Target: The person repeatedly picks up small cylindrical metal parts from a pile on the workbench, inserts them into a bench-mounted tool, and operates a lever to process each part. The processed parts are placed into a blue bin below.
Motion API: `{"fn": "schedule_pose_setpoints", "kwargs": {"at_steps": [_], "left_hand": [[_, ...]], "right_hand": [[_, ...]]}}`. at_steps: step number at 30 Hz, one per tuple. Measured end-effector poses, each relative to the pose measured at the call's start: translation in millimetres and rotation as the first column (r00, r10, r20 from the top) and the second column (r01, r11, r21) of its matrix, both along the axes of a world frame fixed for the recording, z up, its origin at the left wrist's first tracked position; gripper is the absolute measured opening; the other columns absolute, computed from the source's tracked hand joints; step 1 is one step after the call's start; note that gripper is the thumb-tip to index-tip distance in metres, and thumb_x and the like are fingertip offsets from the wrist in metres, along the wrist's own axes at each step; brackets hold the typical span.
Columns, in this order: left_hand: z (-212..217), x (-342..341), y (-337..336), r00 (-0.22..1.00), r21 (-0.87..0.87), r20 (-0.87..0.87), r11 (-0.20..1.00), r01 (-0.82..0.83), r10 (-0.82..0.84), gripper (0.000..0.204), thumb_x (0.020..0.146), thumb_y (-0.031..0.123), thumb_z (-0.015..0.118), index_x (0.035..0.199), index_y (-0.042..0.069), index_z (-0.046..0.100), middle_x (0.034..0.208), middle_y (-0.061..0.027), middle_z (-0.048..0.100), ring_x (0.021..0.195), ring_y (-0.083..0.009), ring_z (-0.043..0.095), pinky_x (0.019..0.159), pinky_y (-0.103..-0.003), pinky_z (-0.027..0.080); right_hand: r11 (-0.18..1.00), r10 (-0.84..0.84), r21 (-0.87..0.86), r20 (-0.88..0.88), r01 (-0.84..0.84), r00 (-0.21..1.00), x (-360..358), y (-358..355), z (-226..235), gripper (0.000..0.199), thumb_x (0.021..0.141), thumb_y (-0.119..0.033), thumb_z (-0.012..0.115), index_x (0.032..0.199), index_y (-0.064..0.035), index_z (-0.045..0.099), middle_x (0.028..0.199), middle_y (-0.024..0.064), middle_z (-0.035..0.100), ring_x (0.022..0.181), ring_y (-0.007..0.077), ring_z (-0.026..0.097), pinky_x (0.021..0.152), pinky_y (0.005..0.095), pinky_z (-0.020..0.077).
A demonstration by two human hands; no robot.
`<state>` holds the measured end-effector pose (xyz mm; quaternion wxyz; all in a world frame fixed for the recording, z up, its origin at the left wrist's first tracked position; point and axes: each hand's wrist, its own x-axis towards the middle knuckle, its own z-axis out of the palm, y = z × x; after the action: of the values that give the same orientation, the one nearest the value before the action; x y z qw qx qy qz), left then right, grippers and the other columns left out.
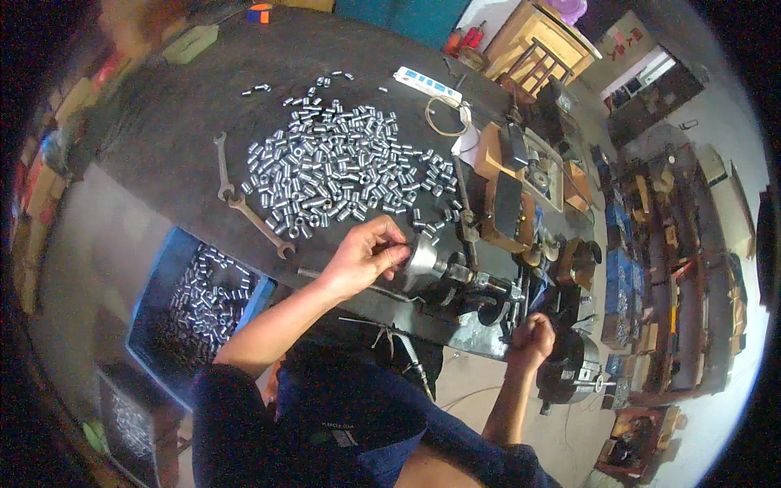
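My left hand [373,259] is in a pinch at the face of a round, shiny metal chuck [423,264] on a small bench machine [480,286]. Whatever sits between those fingertips is hidden. To the right of the machine, my right hand [533,338] is closed in a fist beside its dark levers. I cannot make out what it grips. Beyond my left hand, a wide heap of short metal sleeves [333,167] covers the middle of the dark table [154,122].
Two open-end wrenches [222,167] [262,225] lie left of the heap. A blue bin [264,293] of sleeves stands below the table's near left edge. Farther back are a white power strip [427,84] and an open cardboard box [508,220]. Shelves [675,276] line the right wall.
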<state>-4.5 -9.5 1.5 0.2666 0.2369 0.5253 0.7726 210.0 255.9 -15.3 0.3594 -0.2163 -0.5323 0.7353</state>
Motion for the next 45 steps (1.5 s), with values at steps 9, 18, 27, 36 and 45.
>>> {"fn": "schedule_pose_setpoints", "kwargs": {"at_steps": [9,18,27,36,45], "left_hand": [[14.1,2.6,0.3,0.952,-0.281,-0.292,0.942,-0.183,0.097,0.018,0.086,0.012,0.047,0.075,-0.001,0.051,0.057,-0.0018,0.05,0.051,-0.0086,0.051,0.049,-0.022,0.04],[8.3,6.6,2.8,0.965,-0.311,-0.207,0.924,-0.222,0.162,0.03,0.088,0.023,0.043,0.073,-0.001,0.054,0.058,-0.002,0.05,0.044,-0.0085,0.046,0.042,-0.022,0.038],[7.1,14.9,15.6,0.916,-0.413,-0.346,0.844,-0.341,0.201,0.033,0.091,0.024,0.037,0.075,0.0,0.053,0.057,-0.0023,0.049,0.041,-0.0065,0.041,0.035,-0.02,0.035],[-3.8,14.6,19.0,0.853,-0.383,-0.467,0.815,-0.434,0.234,0.032,0.09,0.022,0.037,0.073,0.0,0.053,0.055,-0.0006,0.048,0.041,-0.0053,0.04,0.034,-0.019,0.03],[-27.3,-6.1,13.8,0.701,-0.348,-0.688,0.763,-0.545,0.187,0.032,0.088,0.014,0.038,0.065,-0.005,0.049,0.051,-0.0071,0.048,0.043,-0.0134,0.044,0.043,-0.028,0.034]], "right_hand": [[0.971,-0.176,0.164,-0.002,0.174,0.984,-79.1,43.6,21.8,0.022,0.081,-0.025,0.049,0.072,-0.0048,0.055,0.051,-0.0051,0.038,0.04,0.0031,0.032,0.035,0.0181,0.0228],[0.993,-0.118,0.037,0.113,0.115,0.987,-66.1,28.5,-71.2,0.014,0.069,-0.01,0.049,0.072,0.0,0.058,0.051,-0.0015,0.044,0.042,0.0058,0.038,0.038,0.0196,0.0273],[0.975,-0.088,-0.198,0.071,0.1,0.994,1.1,-14.5,-0.2,0.016,0.064,-0.007,0.045,0.073,0.0043,0.052,0.051,-0.0021,0.039,0.04,0.0052,0.029,0.036,0.0203,0.021],[0.994,-0.036,-0.112,-0.148,0.02,0.988,-61.1,29.0,44.5,0.011,0.065,-0.001,0.043,0.069,0.0008,0.053,0.052,-0.0025,0.04,0.039,0.0044,0.03,0.034,0.0191,0.0216],[0.986,-0.166,0.004,-0.116,0.168,0.979,-88.3,38.4,14.1,0.013,0.066,0.0,0.045,0.07,-0.0002,0.056,0.053,-0.0023,0.045,0.042,0.0042,0.036,0.038,0.02,0.0265]]}}
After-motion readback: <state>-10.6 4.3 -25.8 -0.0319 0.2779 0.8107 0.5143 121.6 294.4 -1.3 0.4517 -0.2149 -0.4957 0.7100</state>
